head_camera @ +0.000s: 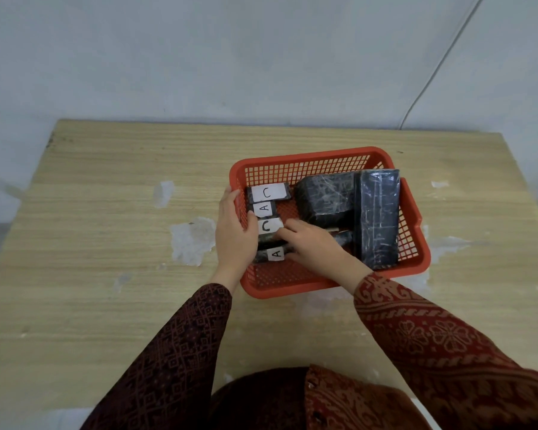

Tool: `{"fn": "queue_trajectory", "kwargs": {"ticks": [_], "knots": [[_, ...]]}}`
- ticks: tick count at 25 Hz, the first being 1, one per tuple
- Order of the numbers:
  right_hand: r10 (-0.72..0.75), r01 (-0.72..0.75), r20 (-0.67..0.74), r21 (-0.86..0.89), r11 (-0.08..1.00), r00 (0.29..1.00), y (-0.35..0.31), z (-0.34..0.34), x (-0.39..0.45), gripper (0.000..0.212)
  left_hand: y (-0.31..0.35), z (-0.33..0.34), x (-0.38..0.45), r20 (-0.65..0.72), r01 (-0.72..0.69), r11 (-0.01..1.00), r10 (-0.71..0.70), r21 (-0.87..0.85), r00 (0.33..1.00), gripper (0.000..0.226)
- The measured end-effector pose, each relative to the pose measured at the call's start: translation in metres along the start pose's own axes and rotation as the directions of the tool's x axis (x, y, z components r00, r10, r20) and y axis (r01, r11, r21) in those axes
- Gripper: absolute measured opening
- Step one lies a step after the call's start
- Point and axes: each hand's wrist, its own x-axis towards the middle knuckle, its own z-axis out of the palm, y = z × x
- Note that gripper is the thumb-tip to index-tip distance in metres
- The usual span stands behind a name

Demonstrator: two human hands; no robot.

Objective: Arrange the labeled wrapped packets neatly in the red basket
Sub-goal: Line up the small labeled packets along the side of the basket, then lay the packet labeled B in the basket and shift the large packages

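A red mesh basket sits right of the table's middle. Along its left side lie several small black wrapped packets with white labels: a C packet, an A packet, a second C packet and a second A packet. My left hand reaches over the basket's left wall and presses on the left ends of the lower packets. From the other side my right hand lies inside the basket, fingertips on the lower C and A packets. Two large black wrapped packets fill the basket's right half.
The basket rests on a wooden table with white scuffed patches. A pale wall with a thin cable stands behind the table's far edge. My patterned dark red sleeves cross the near part of the table.
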Motion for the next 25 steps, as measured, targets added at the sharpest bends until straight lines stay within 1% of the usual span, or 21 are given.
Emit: {"fn": "queue_trajectory", "kwargs": {"ticks": [2,3,6,8,13,14,16,18,19,20,21,22,23,24,25], "knots": [[0.043,-0.042,-0.017,0.015,0.999,0.999,0.013,-0.008,-0.012,0.038,0.002,-0.001,-0.001,0.007,0.000,1.000,0.000,0.004,1.000,0.047],[0.063,-0.063,-0.010,-0.006,0.998,0.998,0.022,-0.011,-0.020,0.039,0.002,-0.001,0.000,0.009,-0.002,1.000,0.002,0.003,1.000,0.047],[0.106,-0.096,0.075,-0.130,0.987,0.991,0.045,-0.013,-0.040,0.044,0.001,0.000,0.001,0.007,0.001,1.000,-0.001,0.004,1.000,0.047],[0.136,-0.114,0.114,-0.182,0.977,0.984,0.052,-0.008,-0.044,0.047,0.001,0.000,-0.001,0.008,-0.005,1.000,0.005,0.005,1.000,0.047],[0.127,-0.101,0.087,-0.254,0.962,0.988,0.051,-0.004,-0.032,0.039,0.004,-0.002,-0.001,0.020,-0.005,0.999,0.004,0.032,1.000,0.048],[0.109,-0.091,0.063,-0.240,0.967,0.992,0.049,-0.005,-0.031,0.037,0.004,-0.002,-0.002,0.022,-0.008,0.999,0.007,0.040,1.000,0.048],[0.077,-0.081,-0.029,-0.139,0.987,0.997,0.042,-0.012,-0.033,0.033,0.005,-0.002,-0.002,0.015,-0.017,0.999,0.016,0.044,1.000,0.047],[0.087,-0.080,-0.154,0.054,0.995,0.984,0.035,-0.024,-0.039,0.032,0.006,-0.002,-0.002,-0.031,-0.050,0.996,0.052,0.067,0.998,0.042],[0.125,-0.086,-0.218,0.179,0.980,0.968,0.031,-0.033,-0.042,0.031,0.005,-0.002,-0.002,-0.066,-0.089,0.989,0.098,0.122,0.993,0.039],[0.190,-0.095,-0.275,0.325,0.941,0.942,0.028,-0.042,-0.044,0.031,0.006,-0.002,-0.003,-0.090,-0.136,0.970,0.156,0.200,0.984,0.036],[0.278,-0.103,-0.313,0.476,0.873,0.908,0.025,-0.051,-0.046,0.031,0.006,-0.002,-0.004,-0.092,-0.193,0.942,0.226,0.274,0.970,0.035],[0.376,-0.106,-0.321,0.622,0.776,0.869,0.025,-0.058,-0.048,0.031,0.009,-0.002,-0.007,-0.066,-0.264,0.913,0.298,0.311,0.952,0.034],[0.469,-0.097,-0.303,0.750,0.655,0.830,0.025,-0.063,-0.049,0.030,0.014,-0.001,-0.011,-0.003,-0.328,0.902,0.343,0.281,0.939,0.033],[0.546,-0.069,-0.262,0.856,0.512,0.796,0.027,-0.066,-0.050,0.029,0.022,-0.001,-0.016,0.091,-0.356,0.914,0.345,0.195,0.934,0.034],[0.603,-0.018,-0.210,0.937,0.350,0.769,0.029,-0.067,-0.050,0.026,0.031,-0.001,-0.021,0.200,-0.337,0.938,0.316,0.080,0.928,0.035]]}}
